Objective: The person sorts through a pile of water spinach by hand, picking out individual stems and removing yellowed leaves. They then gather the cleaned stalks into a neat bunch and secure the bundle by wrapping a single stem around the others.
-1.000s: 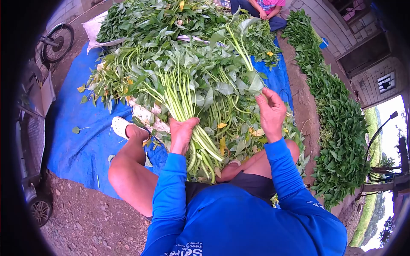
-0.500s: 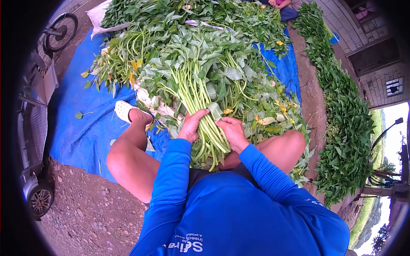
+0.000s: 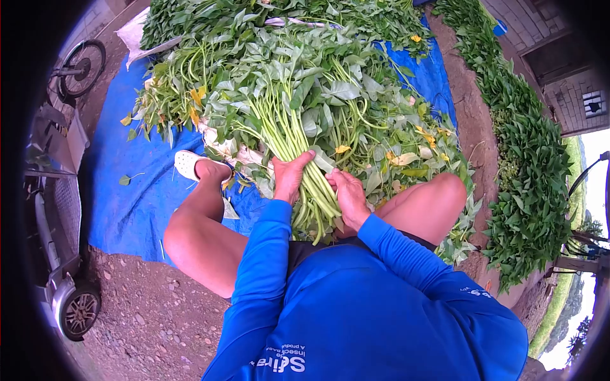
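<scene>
A thick bundle of water spinach (image 3: 286, 130) lies across the front of the leafy heap, cut stem ends pointing toward my lap. My left hand (image 3: 291, 178) is wrapped around the stems, thumb laid over the top. On the other side of the bundle, my right hand (image 3: 349, 195) is closed, its fingertips pinching the lower end of a pale green leaf (image 3: 323, 160) that lies over the stems. The stem ends (image 3: 316, 222) fan out below both hands, between my bent legs.
Loose greens with yellowed leaves (image 3: 401, 159) surround the bundle on a blue tarp (image 3: 121, 216). A long row of leafy bunches (image 3: 524, 184) lies along the right. A motorcycle wheel (image 3: 84, 68) and a parked vehicle's wheel (image 3: 81, 311) stand at left. Pebbly ground (image 3: 152, 305) shows at lower left.
My right hand has shifted slightly away from the stems, with the pale leaf now drawn between its fingertips and my left thumb. My left hand keeps its hold. The camera view has tilted slightly downward.
</scene>
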`<action>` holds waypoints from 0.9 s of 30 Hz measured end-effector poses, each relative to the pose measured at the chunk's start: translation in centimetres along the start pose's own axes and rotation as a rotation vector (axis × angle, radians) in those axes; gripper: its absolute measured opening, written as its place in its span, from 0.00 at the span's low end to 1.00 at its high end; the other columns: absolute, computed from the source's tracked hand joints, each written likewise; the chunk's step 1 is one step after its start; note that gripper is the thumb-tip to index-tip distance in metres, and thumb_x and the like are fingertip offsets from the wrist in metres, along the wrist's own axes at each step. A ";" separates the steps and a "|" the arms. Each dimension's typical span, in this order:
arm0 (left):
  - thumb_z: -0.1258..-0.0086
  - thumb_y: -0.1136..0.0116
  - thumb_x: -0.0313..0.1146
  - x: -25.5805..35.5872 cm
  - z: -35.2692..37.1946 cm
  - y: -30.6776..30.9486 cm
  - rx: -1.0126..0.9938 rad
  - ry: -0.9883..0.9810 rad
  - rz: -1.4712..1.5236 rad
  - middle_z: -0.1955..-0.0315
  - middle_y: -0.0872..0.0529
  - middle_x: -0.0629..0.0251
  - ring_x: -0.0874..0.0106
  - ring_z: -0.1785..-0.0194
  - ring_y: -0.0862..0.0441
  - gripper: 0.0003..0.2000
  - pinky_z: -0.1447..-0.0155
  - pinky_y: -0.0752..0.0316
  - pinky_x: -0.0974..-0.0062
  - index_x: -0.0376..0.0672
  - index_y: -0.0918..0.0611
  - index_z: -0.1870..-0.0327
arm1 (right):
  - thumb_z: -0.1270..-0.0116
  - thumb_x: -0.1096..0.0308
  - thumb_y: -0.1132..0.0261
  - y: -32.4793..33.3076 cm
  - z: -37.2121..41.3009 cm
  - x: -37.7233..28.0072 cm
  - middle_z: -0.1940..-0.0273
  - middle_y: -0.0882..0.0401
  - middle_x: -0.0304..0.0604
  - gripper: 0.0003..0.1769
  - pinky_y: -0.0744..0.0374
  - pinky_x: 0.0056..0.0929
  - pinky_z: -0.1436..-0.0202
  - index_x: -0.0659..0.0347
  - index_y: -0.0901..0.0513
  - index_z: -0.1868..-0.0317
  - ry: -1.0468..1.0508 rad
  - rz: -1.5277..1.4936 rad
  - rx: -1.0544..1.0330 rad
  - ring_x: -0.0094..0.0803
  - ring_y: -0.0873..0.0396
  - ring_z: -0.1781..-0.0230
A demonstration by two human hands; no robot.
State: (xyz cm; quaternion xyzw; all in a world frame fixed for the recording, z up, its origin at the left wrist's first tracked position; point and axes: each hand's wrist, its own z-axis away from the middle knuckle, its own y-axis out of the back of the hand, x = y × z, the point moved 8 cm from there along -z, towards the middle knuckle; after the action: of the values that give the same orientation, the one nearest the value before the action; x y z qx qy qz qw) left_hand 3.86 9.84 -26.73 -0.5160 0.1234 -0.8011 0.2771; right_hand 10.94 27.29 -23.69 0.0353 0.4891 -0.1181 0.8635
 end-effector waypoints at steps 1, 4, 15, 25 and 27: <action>0.37 0.18 0.23 -0.4 -0.3 -0.1 -0.009 0.030 -0.008 0.46 0.12 0.50 0.62 0.49 0.09 0.36 0.45 0.10 0.63 0.32 0.32 0.33 | 0.13 0.59 0.37 0.4 0.5 -0.5 0.58 0.12 0.39 0.17 0.19 0.26 0.49 0.67 0.12 0.49 0.064 0.027 -0.009 0.25 0.17 0.58; 0.36 0.19 0.24 -0.6 -0.3 -0.4 0.010 0.001 0.018 0.43 0.14 0.50 0.62 0.47 0.10 0.38 0.43 0.11 0.64 0.32 0.34 0.30 | 0.15 0.59 0.34 1.4 1.6 -1.4 0.60 0.12 0.37 0.16 0.21 0.22 0.51 0.66 0.12 0.49 0.129 -0.011 0.049 0.21 0.19 0.60; 0.37 0.17 0.27 -1.8 -0.6 0.5 0.041 0.044 -0.166 0.40 0.16 0.52 0.63 0.43 0.13 0.42 0.38 0.15 0.66 0.32 0.34 0.27 | 0.29 0.69 0.20 -0.4 -0.1 -1.1 0.60 0.07 0.40 0.10 0.16 0.25 0.54 0.67 0.06 0.53 -0.067 0.182 -0.099 0.21 0.15 0.61; 0.31 0.27 0.26 3.4 -0.8 0.9 0.024 0.153 -0.021 0.64 0.10 0.62 0.68 0.66 0.11 0.11 0.59 0.11 0.69 0.34 0.14 0.52 | 0.19 0.59 0.28 4.3 6.2 -5.8 0.69 0.17 0.31 0.15 0.23 0.26 0.65 0.64 0.12 0.58 0.165 0.102 -0.173 0.17 0.25 0.71; 0.30 0.26 0.29 5.0 -1.2 0.9 -0.003 0.162 0.027 0.64 0.10 0.63 0.67 0.66 0.11 0.10 0.59 0.11 0.67 0.34 0.14 0.53 | 0.18 0.57 0.28 8.2 6.7 -8.4 0.62 0.13 0.34 0.15 0.20 0.23 0.64 0.62 0.12 0.48 0.076 -0.373 -0.090 0.19 0.20 0.68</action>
State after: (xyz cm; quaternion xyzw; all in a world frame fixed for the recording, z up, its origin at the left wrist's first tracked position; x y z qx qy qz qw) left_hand 1.44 6.16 -23.87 -0.4481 0.1537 -0.8362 0.2764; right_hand 14.39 35.51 -13.48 -0.0903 0.5241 -0.2529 0.8082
